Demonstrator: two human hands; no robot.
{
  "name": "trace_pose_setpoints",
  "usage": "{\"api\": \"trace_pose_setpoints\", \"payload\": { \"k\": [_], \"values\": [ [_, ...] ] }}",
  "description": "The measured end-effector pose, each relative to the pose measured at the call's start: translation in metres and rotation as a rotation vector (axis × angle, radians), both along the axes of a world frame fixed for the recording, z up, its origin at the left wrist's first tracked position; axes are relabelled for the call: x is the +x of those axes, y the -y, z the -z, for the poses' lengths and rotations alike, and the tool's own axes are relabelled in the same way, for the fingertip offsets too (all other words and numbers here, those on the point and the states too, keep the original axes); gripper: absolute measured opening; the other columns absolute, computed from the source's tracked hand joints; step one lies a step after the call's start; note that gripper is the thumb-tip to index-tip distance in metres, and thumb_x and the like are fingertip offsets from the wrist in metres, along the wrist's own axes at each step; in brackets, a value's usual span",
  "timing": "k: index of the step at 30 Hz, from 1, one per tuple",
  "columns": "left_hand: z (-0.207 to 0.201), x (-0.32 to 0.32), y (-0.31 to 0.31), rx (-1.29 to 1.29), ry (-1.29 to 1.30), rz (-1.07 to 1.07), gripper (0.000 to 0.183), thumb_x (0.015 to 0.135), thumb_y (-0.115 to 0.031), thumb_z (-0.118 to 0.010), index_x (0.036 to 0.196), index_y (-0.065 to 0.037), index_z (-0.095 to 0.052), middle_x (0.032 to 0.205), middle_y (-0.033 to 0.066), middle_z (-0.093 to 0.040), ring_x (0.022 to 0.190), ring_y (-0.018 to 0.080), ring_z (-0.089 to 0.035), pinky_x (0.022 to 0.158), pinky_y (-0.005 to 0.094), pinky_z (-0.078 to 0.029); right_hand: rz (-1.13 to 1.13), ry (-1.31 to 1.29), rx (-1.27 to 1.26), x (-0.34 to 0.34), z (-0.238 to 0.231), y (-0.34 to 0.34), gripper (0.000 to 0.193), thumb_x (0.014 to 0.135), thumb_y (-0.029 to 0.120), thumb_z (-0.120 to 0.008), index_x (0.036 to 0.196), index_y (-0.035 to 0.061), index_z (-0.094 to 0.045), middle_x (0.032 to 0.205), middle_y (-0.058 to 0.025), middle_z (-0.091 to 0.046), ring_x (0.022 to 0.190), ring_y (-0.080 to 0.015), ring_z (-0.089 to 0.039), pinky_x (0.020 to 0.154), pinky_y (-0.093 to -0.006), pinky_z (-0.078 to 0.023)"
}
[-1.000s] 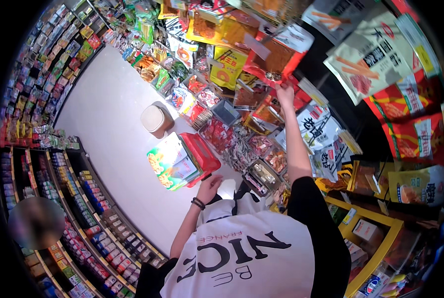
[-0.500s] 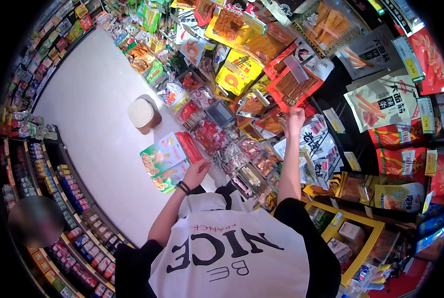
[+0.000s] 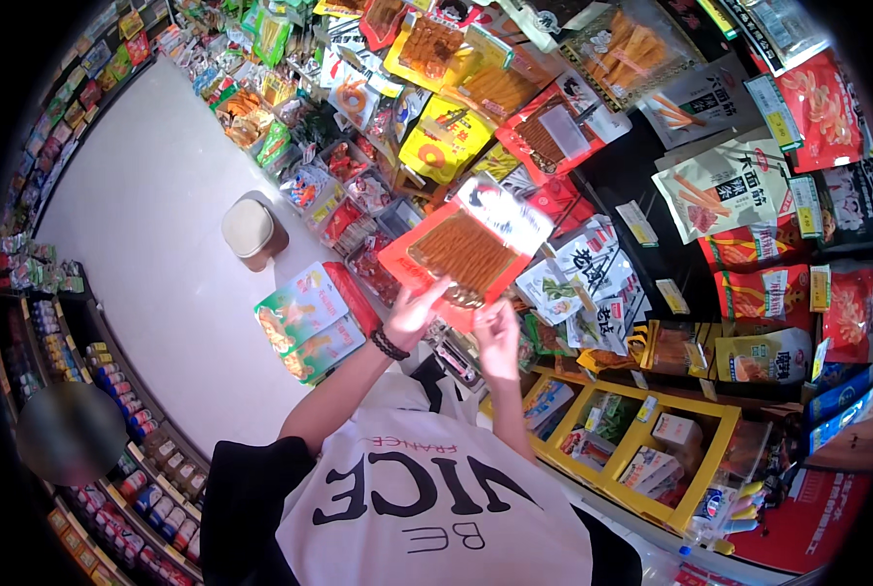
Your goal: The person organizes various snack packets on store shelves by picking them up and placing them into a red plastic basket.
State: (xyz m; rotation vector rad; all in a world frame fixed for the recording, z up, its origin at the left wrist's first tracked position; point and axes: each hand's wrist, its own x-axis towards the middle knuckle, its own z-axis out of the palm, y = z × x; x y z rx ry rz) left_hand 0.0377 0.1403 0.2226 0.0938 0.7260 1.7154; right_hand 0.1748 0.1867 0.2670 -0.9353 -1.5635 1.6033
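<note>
In front of my chest, a red snack packet (image 3: 470,249) with a window showing brown strips is held tilted between both hands. My left hand (image 3: 415,314) grips its lower left edge, thumb on the front and wrist in a dark beaded bracelet. At its bottom edge, my right hand (image 3: 498,337) pinches the packet with closed fingers. A similar red packet (image 3: 553,127) hangs on the rack behind it. Beside my left forearm lie green and white packets (image 3: 311,317) and a red pack (image 3: 351,298).
Snack trays (image 3: 343,215) and hanging bags, including a yellow packet (image 3: 446,137), fill the slanting display ahead. Pale bags (image 3: 724,186) hang at the right. A yellow-framed bin (image 3: 583,391) stands by my right side. On the floor at left is a beige stool-like object (image 3: 249,232).
My right hand has drawn the red packet from the rack down and left toward my chest. The left hand has moved up and right onto it. The view has shifted slightly.
</note>
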Motion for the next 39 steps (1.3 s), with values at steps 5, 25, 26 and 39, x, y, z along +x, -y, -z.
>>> {"api": "trace_pose_setpoints", "payload": {
  "k": [5, 25, 26, 39],
  "values": [
    [0.034, -0.018, 0.063, -0.048, -0.069, -0.129, 0.042, 0.082, 0.001, -0.054, 0.122, -0.002, -0.04, 0.115, 0.0062, -0.052, 0.103, 0.0169, -0.053, 0.088, 0.0326, -0.045, -0.169, 0.074, -0.423, 0.011, 0.065, 0.038, 0.008, 0.087, 0.009, -0.055, 0.093, 0.0076, -0.051, 0.085, -0.0015, -0.056, 0.086, -0.0111, -0.055, 0.077, -0.0259, -0.045],
    [0.25, -0.049, 0.266, -0.955, -0.626, -0.575, 0.027, 0.074, -0.005, -0.065, 0.1, 0.0, -0.061, 0.085, 0.0106, -0.067, 0.075, 0.0158, -0.062, 0.069, 0.0296, -0.049, -0.812, 0.679, -0.577, -0.073, 0.262, 0.04, 0.023, 0.088, 0.014, -0.052, 0.106, 0.0002, -0.055, 0.094, -0.0091, -0.062, 0.082, -0.0189, -0.063, 0.071, -0.0301, -0.051],
    [0.257, -0.051, 0.267, -0.994, -0.628, -0.592, 0.027, 0.073, -0.006, -0.065, 0.099, -0.001, -0.062, 0.084, 0.0125, -0.067, 0.076, 0.0155, -0.063, 0.068, 0.0297, -0.049, -0.833, 0.732, -0.554, -0.079, 0.275, 0.044, 0.023, 0.088, 0.015, -0.05, 0.106, 0.0011, -0.055, 0.094, -0.009, -0.062, 0.082, -0.0189, -0.063, 0.07, -0.03, -0.051],
    [0.311, -0.078, 0.25, -1.282, -0.716, -0.568, 0.031, 0.078, -0.013, -0.062, 0.107, -0.003, -0.057, 0.092, 0.0167, -0.064, 0.084, 0.0276, -0.063, 0.076, 0.035, -0.048, -0.576, 0.796, -0.585, -0.103, 0.297, 0.057, 0.032, 0.089, 0.015, -0.044, 0.119, 0.004, -0.043, 0.105, -0.0135, -0.054, 0.084, -0.0223, -0.06, 0.068, -0.0313, -0.051]
  ]
}}
